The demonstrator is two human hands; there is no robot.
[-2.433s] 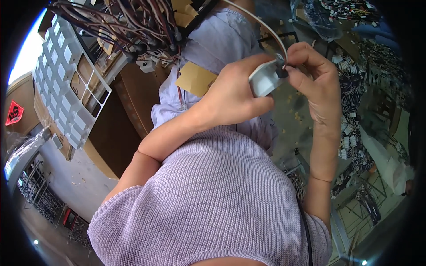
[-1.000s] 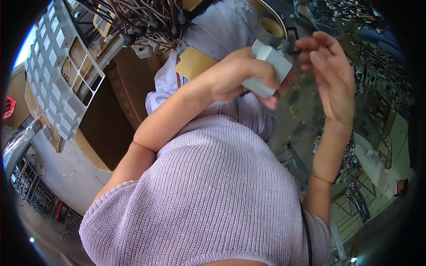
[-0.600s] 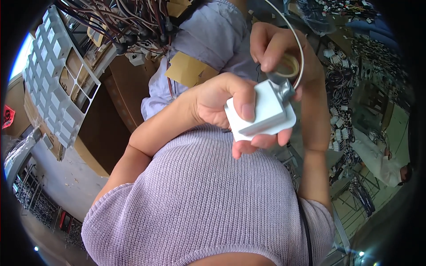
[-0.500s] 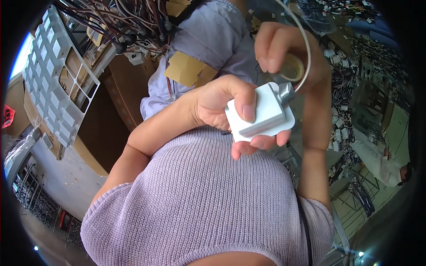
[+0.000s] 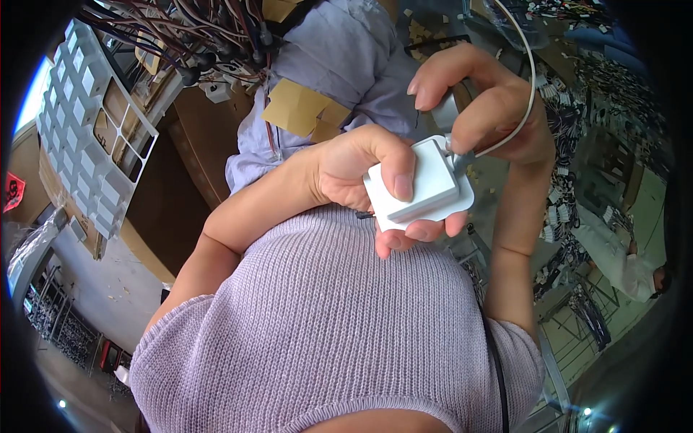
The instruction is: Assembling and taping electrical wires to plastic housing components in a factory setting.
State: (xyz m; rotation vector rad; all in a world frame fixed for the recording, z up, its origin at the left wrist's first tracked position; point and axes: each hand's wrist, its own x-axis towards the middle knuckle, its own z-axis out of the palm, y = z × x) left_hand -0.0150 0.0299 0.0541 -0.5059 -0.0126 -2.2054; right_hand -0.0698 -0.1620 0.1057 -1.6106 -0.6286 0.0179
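My left hand point(image 5: 361, 162) is closed round a white square plastic box point(image 5: 424, 180) with a wider flat flange, thumb on top and fingers underneath. A thin white cable point(image 5: 533, 79) leaves the box's right corner and arcs upward past my right hand point(image 5: 498, 108). That hand is bent over the corner, its thumb pressing where the cable meets the box. Silver tape point(image 5: 462, 160) shows at that joint, partly covered by the thumb. Between its fingers sits a grey, shiny piece point(image 5: 445, 112) that looks like the side of a tape roll; most of it is hidden.
Dark wires point(image 5: 231, 36) hang in a bundle at the upper left. A tray of white square parts point(image 5: 86, 137) stands beside cardboard boxes at left. Yellow paper pieces point(image 5: 299, 110) lie on fabric ahead. Heaps of cables point(image 5: 613, 86) fill the right, where another person point(image 5: 613, 252) is.
My right hand has turned and come down onto the cable joint; the round tape roll's opening no longer shows. The cable loop has swung right. My left hand keeps the box nearly still.
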